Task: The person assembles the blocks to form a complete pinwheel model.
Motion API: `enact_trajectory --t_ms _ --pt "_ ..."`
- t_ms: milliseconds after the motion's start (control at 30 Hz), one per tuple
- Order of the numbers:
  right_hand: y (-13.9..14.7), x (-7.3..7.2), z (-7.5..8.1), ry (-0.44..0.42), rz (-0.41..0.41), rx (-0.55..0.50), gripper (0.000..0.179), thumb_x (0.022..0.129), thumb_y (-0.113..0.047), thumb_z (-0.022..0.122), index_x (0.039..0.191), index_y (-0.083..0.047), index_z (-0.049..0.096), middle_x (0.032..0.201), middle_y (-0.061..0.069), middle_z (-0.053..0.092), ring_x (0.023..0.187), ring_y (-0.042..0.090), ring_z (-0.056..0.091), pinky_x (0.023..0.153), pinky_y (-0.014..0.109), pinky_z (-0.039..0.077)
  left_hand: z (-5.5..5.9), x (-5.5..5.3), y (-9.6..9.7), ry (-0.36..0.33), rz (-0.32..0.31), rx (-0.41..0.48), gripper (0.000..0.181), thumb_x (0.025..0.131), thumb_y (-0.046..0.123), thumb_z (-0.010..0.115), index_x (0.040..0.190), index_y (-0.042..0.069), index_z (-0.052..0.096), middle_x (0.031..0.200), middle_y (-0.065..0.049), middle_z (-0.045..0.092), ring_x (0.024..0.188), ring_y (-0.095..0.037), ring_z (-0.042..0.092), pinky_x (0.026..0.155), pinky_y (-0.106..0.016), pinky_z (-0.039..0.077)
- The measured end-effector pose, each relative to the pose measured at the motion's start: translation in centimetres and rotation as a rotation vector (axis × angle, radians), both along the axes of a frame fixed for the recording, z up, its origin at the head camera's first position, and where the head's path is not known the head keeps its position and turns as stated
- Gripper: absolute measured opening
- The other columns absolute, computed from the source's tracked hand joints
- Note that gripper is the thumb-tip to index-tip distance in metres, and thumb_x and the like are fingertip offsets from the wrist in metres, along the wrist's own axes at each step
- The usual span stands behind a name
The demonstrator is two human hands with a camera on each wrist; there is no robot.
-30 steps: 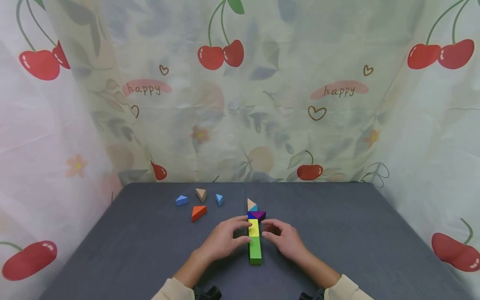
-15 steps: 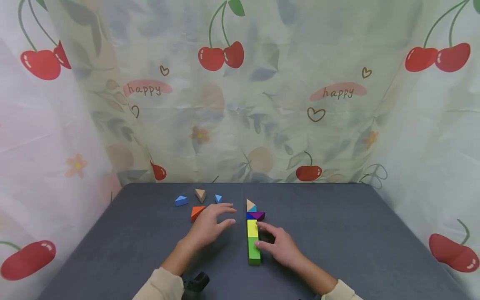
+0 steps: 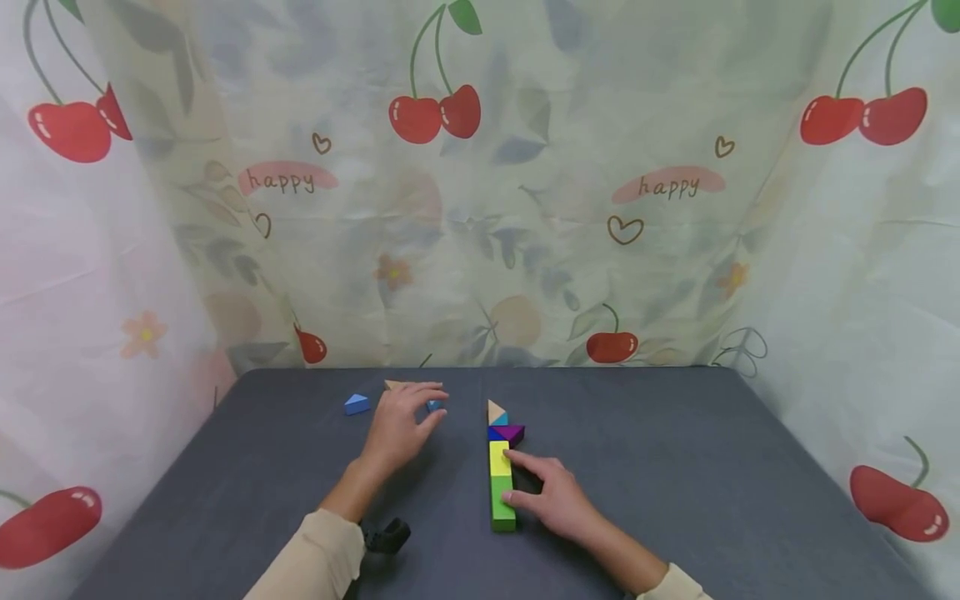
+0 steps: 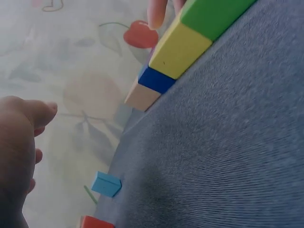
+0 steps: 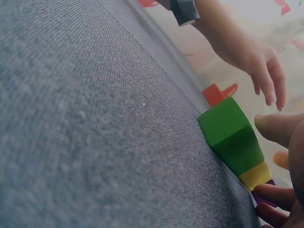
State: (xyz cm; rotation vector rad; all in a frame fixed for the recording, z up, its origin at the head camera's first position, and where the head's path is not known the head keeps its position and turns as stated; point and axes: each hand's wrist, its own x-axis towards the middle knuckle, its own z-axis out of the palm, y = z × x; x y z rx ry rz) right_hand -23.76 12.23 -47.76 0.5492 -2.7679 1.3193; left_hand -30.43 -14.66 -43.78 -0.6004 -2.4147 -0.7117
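A row of blocks runs away from me in the head view: a green block [image 3: 502, 508] nearest, then a yellow block [image 3: 498, 460], blue and purple triangles [image 3: 512, 433], and a wood-and-light-blue pair [image 3: 496, 412] at the far end. My right hand [image 3: 551, 493] is at the row's right side, index fingertip at the yellow block and thumb at the green one, not curled round them. Over the loose triangles on the left hovers my left hand [image 3: 397, 427], fingers loosely bent with nothing between them. It hides the orange-red block [image 5: 213, 95] in the head view.
A blue triangular block [image 3: 357, 405] lies left of my left hand. Partly covered by its fingers are a wooden triangle [image 3: 392, 385] and a small light-blue block [image 4: 106, 184]. A patterned curtain [image 3: 480, 250] encloses the dark table [image 3: 660, 467] at the back and sides.
My left hand has left the row and moved left and away from me, over the loose triangles. The right hand has shifted slightly left against the blocks.
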Motion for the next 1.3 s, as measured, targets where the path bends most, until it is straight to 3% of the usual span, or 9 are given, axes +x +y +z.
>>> enact_trajectory --t_ms 300,500,833,1133,1300 --pt "-0.1 0.2 -0.1 0.039 0.010 0.015 0.055 0.079 -0.041 0.078 0.130 -0.023 0.065 0.125 0.004 0.063 0.115 0.027 0.048 0.092 0.053 0.031 0.2 -2.0 -0.4 0.042 0.009 -0.147 0.024 0.084 0.026 0.079 0.107 0.020 0.075 0.120 0.004 0.067 0.110 -0.023 0.055 0.091 -0.049 0.040" --pt "-0.2 0.2 -0.1 0.067 0.028 0.008 0.051 0.080 -0.040 0.078 0.126 -0.022 0.067 0.121 0.002 0.064 0.114 0.026 0.049 0.091 0.053 0.031 0.2 -2.7 -0.9 0.025 0.002 -0.207 0.026 0.083 0.028 0.080 0.108 0.023 0.074 0.120 0.005 0.066 0.111 -0.023 0.055 0.092 -0.050 0.041" --pt "-0.2 0.5 0.5 -0.034 0.012 0.031 0.051 0.081 -0.042 0.077 0.128 -0.024 0.066 0.122 0.004 0.061 0.118 0.028 0.045 0.094 0.057 0.031 -0.3 -4.0 -1.7 -0.112 0.012 -0.282 0.033 0.084 0.030 0.078 0.115 0.021 0.073 0.127 0.003 0.063 0.116 -0.025 0.052 0.093 -0.051 0.038" --pt "-0.1 0.4 0.3 -0.009 0.010 0.027 0.051 0.080 -0.042 0.077 0.127 -0.025 0.066 0.120 0.003 0.062 0.117 0.027 0.046 0.093 0.056 0.031 -1.1 -5.0 -2.2 -0.152 0.036 -0.374 0.038 0.086 0.031 0.076 0.122 0.023 0.069 0.131 0.000 0.060 0.119 -0.027 0.050 0.096 -0.051 0.036" --pt "-0.1 0.3 0.1 0.014 0.017 0.025 0.051 0.080 -0.042 0.078 0.127 -0.024 0.067 0.120 0.003 0.062 0.116 0.027 0.047 0.092 0.054 0.031 -1.2 -5.5 -2.2 -0.191 0.058 -0.371 0.038 0.086 0.032 0.075 0.123 0.022 0.069 0.127 0.001 0.062 0.118 -0.028 0.050 0.097 -0.052 0.036"
